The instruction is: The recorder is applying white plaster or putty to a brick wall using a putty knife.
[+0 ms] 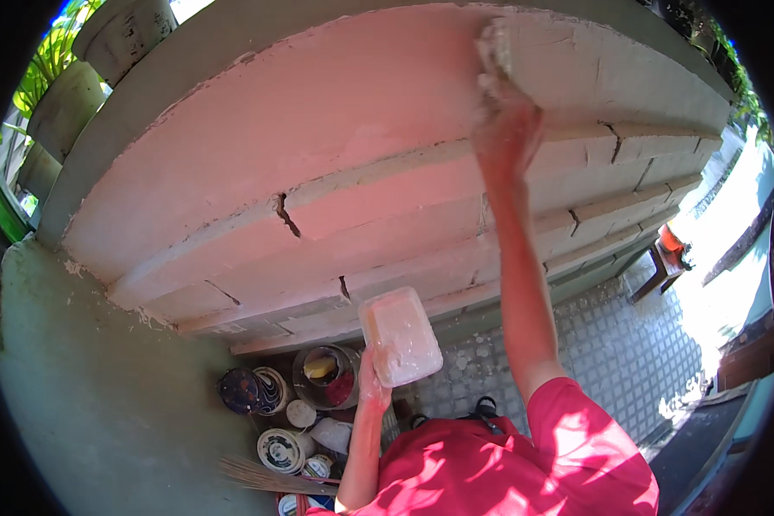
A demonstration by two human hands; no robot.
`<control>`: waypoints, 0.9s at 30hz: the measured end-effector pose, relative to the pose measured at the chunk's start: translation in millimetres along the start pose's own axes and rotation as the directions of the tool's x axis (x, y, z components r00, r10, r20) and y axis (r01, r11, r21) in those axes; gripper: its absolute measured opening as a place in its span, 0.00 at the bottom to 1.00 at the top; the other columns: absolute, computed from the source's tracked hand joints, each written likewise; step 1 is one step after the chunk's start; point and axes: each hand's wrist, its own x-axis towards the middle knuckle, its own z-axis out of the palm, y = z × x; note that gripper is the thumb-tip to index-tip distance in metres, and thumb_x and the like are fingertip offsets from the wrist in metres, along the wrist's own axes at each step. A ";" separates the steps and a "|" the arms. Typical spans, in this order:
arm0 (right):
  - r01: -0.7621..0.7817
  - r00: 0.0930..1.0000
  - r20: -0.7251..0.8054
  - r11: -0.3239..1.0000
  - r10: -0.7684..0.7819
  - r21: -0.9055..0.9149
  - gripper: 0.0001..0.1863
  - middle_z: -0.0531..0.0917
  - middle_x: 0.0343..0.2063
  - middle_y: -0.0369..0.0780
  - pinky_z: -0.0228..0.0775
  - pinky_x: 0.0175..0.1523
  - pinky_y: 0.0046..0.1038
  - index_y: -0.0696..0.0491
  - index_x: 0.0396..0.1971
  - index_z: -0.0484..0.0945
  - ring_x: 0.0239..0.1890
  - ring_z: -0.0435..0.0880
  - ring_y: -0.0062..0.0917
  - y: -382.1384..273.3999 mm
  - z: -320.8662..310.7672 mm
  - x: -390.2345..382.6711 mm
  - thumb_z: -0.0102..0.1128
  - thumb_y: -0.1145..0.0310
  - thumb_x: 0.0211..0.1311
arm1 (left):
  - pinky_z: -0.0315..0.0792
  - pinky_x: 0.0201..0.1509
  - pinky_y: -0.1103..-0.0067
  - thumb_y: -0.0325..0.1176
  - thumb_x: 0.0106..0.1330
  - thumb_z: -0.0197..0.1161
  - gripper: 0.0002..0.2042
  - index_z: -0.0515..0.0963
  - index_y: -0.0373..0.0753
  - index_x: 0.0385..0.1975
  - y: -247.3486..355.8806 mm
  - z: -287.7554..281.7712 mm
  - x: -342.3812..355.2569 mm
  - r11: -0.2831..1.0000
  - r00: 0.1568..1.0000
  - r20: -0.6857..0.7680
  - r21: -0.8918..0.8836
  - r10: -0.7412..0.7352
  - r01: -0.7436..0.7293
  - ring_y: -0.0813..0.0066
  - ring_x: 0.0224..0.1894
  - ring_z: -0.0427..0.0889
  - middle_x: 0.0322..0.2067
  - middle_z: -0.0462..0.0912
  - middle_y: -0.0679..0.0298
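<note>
My right hand [507, 138] is raised at the upper wall [318, 103], its fingers closed on a blurred, paint-caked brush [495, 47] that is against or very close to the pale, pinkish surface. My left hand [372, 378] grips the left side of a light rectangular plastic tray [402, 337] with pale paint on it, held low in front of the wall. Ledges with dark cracks [287, 215] run across the wall below the brush.
Several buckets [279, 449] and tubs crowd the lower left, with a straw broom [258, 473] beside them. A grey-green side wall [95, 370] is at left. The tiled floor [619, 344] lies below; a small wooden stool [654, 271] with an orange object stands at right.
</note>
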 end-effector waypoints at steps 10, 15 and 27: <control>0.305 0.946 -0.027 0.857 -0.324 0.415 0.21 0.81 0.27 0.47 0.70 0.32 0.37 0.54 0.47 0.78 0.27 0.78 0.40 -8.7 8.8 -46.4 0.56 0.78 0.49 | 0.67 0.57 0.74 0.47 0.70 0.45 0.22 0.66 0.37 0.57 -23.2 18.2 22.2 0.998 0.998 0.014 0.007 0.055 -0.055 0.72 0.52 0.74 0.49 0.75 0.64; -0.042 0.996 -0.070 0.995 0.048 0.092 0.17 0.80 0.23 0.47 0.71 0.33 0.39 0.53 0.46 0.79 0.27 0.79 0.42 65.0 -26.7 32.2 0.56 0.76 0.54 | 0.66 0.59 0.74 0.46 0.70 0.46 0.23 0.65 0.37 0.58 -32.4 50.0 20.4 0.999 1.000 -0.001 -0.026 0.022 -0.022 0.71 0.54 0.73 0.51 0.74 0.63; 0.181 0.934 0.192 0.863 -0.300 0.471 0.18 0.80 0.26 0.51 0.73 0.33 0.36 0.56 0.42 0.80 0.27 0.79 0.44 26.0 -27.0 -34.6 0.60 0.80 0.46 | 0.67 0.60 0.72 0.46 0.70 0.46 0.24 0.63 0.38 0.60 -69.4 92.5 26.2 0.999 0.998 -0.047 -0.011 0.037 -0.037 0.70 0.54 0.73 0.53 0.73 0.63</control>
